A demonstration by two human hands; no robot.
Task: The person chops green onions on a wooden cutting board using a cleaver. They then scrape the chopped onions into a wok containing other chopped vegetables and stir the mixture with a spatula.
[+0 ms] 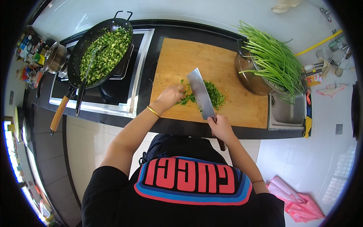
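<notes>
My right hand [220, 128] is wrapped round the dark handle of a broad cleaver [201, 94]. Its blade stands tilted over the wooden cutting board [181, 51], between two patches of green. Right of the blade lies a small heap of finely chopped chives [214, 96]. On the blade's left side my left hand [172, 96], with a gold bangle and a ring, rests on the board. Its fingers are curled and closed on a few chive pieces [185, 100]; the fingertips are partly hidden.
A large pot [247, 73] heaped with long uncut chives [270, 60] stands right of the board, near a small steel sink [289, 111]. On the left-hand stove a wok [73, 62] holds chopped greens with yellowish bits [107, 49] and a spatula [85, 77]. A lidded saucepan [56, 58] stands beyond.
</notes>
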